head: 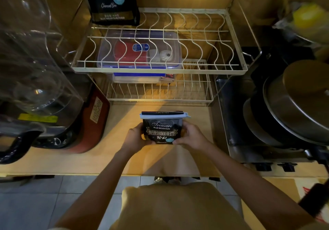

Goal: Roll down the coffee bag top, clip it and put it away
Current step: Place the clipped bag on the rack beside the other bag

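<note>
Fingers (175, 141) of both hands wrap the coffee bag (162, 132) from either side: the left hand (134, 138) cups its left edge, the right hand (191, 135) its right edge, thumbs on the front near the bottom. A two-sided hold like this keeps the soft bag upright and square, label towards the person, so the contents do not slump and pull at the closure.

From the head view, the only one given, the bag is above or on the wooden table (124, 119); whether its base touches the wood I cannot tell. Its top is already folded down, and a pale blue clip (164, 115) runs across the whole fold, sticking out a little past the right corner. So rolling and clipping look finished, and putting away seems to be the step in hand.

Straight ahead stands a wire rack (160, 66) in two tiers, with a clear lidded box (138, 52) under the upper tier. A second dark coffee bag (111, 2) stands at the rack's back left corner, which suggests a likely home for this one. A red appliance (92, 119) sits to the left and stacked pans (292, 108) to the right, leaving only the middle lane free, which probably explains why the bag is held on the centre line.
</note>
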Demonstrator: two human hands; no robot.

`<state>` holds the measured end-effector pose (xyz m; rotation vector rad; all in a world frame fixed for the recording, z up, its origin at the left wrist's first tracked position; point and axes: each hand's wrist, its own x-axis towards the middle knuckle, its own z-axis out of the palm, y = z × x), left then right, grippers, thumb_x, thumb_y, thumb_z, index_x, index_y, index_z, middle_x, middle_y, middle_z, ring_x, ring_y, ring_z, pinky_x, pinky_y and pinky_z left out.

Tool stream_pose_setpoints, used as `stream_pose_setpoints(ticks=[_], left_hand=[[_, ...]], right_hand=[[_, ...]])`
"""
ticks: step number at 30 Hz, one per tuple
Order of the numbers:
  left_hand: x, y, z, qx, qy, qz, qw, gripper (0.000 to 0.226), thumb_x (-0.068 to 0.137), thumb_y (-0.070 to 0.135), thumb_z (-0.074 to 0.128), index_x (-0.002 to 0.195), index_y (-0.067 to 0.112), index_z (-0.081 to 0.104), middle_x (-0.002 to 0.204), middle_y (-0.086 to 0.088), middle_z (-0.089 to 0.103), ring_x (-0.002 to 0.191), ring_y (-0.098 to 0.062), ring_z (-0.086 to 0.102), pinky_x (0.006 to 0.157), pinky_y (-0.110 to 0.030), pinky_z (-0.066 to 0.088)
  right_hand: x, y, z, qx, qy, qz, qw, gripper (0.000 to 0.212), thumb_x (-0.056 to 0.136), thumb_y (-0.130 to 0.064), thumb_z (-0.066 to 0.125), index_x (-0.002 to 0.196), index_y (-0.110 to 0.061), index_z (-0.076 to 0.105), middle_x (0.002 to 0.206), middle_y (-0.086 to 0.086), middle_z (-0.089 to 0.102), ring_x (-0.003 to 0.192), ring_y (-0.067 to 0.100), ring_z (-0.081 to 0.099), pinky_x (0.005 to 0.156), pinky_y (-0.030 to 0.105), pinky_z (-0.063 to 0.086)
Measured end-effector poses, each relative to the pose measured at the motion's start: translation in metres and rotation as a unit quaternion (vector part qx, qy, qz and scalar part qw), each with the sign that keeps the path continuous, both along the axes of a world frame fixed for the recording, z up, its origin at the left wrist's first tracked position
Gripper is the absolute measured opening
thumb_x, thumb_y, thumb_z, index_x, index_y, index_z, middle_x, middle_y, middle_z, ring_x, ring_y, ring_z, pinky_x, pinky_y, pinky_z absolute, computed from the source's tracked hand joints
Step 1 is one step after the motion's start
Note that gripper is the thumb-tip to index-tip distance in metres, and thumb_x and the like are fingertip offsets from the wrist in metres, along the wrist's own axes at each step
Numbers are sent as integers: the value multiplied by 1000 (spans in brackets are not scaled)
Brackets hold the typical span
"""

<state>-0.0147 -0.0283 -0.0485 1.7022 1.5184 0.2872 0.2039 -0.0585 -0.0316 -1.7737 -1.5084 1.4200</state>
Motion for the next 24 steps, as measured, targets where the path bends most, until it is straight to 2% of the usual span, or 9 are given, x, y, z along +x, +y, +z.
stream_pose_setpoints(ticks=[4,7,9,11,13,15,17,20,24], left_hand=[[-6,1,24,20,6,-29,999,71,54,20,86,116,9,53,114,-12,68,100,-23,64,81,-27,47],[-11,8,56,42,6,-67,997,67,54,24,86,112,11,56,109,-8,69,96,-19,64,80,-28,49],[-15,13,84,42,0,-73,996,62,53,26,85,108,19,57,101,5,66,90,-6,60,77,-19,48],[-17,19,115,64,-17,-86,994,54,52,28,85,96,35,54,90,23,57,79,13,54,67,-3,43],[-19,25,148,82,-38,-97,991,52,49,27,87,84,43,51,85,30,55,75,21,54,65,3,42],[-22,33,180,101,-57,-104,988,51,48,23,87,83,42,54,87,29,59,81,21,57,69,4,42],[-24,42,207,128,-71,-109,983,50,47,24,87,85,40,58,87,26,64,86,16,59,70,0,46],[-25,58,244,179,-64,-95,977,39,46,30,87,71,39,59,67,28,66,74,17,60,59,1,44],[-18,81,278,219,-92,-84,968,37,53,26,84,83,33,62,83,19,68,80,7,65,65,-6,51]], right_hand=[[3,4,22,15,-9,25,1000,71,59,-6,82,123,-9,52,127,9,59,119,22,51,101,45,44],[7,9,53,42,-14,53,998,68,60,-11,83,121,-11,53,123,6,61,111,18,56,94,35,49],[10,13,79,62,-20,73,995,63,61,-15,83,117,-13,56,116,0,64,103,13,59,86,25,50],[12,18,107,81,-20,82,993,58,59,-19,84,112,-16,60,106,-8,66,95,1,61,78,12,47],[13,23,137,111,-23,95,989,57,59,-23,84,111,-19,61,97,-20,64,86,-11,60,72,6,48],[14,29,166,144,-28,102,984,57,59,-28,83,111,-23,60,95,-22,63,88,-11,60,72,11,53],[14,37,192,177,-15,103,979,57,60,-29,82,112,-26,58,101,-18,65,96,-3,62,74,17,57],[16,52,223,218,9,93,971,54,63,-24,80,111,-32,57,102,-19,65,101,-1,61,74,14,55],[19,78,253,270,34,69,960,51,65,-15,79,110,-26,57,106,-17,63,96,-8,60,73,9,53]])
